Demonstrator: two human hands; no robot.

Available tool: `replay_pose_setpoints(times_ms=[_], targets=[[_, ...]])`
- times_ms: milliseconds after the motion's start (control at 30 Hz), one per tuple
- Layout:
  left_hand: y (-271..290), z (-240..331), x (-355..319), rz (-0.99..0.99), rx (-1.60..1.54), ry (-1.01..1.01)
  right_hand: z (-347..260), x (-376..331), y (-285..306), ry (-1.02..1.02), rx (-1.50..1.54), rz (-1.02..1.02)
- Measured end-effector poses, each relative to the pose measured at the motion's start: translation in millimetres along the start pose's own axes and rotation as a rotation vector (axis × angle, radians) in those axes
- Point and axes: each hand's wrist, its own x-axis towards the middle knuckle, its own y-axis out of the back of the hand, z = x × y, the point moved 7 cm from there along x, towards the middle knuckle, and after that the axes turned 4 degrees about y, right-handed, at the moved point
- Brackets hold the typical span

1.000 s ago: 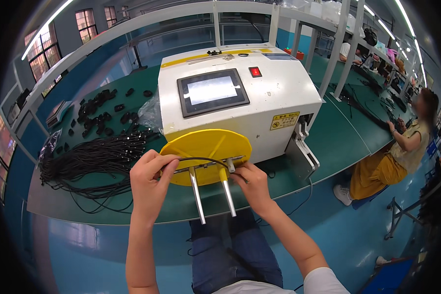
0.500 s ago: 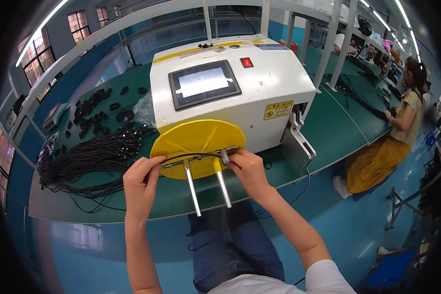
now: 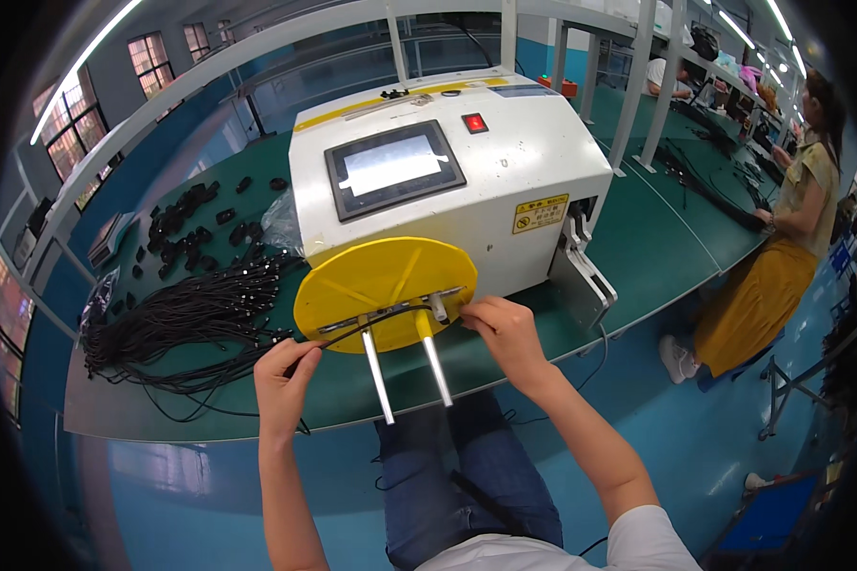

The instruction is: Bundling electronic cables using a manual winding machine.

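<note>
My left hand (image 3: 288, 383) pinches a black cable (image 3: 352, 331) at the left edge of a yellow disc (image 3: 352, 276). From those fingers the cable arches across the disc's front to a short grey peg (image 3: 438, 306) on a slotted metal bar. Just right of the peg is my right hand (image 3: 507, 333), its thumb and forefinger pressed together at the disc's edge. What lies between them, if anything, is too small to make out. Two silver rods (image 3: 378, 376) stick out from the disc toward me. The disc is mounted on the front of a white machine (image 3: 505, 190).
Left of the machine lie a bundle of black cables (image 3: 181, 319) and loose black plastic parts (image 3: 186, 205) on the green table (image 3: 257, 400). A screen (image 3: 395, 167) and a red switch (image 3: 475, 123) top the machine. A metal bracket (image 3: 586, 281) juts right; a co-worker (image 3: 800, 219) stands beyond.
My right hand has shifted right, off the peg. My left hand has lowered slightly with the cable, which now slopes more steeply to the peg. The co-worker has moved to the right and risen.
</note>
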Motion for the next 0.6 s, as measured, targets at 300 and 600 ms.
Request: replay_pose_setpoints(times_ms=[300, 600], targets=[[17, -25, -17, 0.029, -0.162, 0.214, 2, -11, -10, -0.071, -0.025, 0.013], [17, -24, -13, 0.071, -0.175, 0.162, -1, -6, -22, -0.1, -0.109, 0.045]])
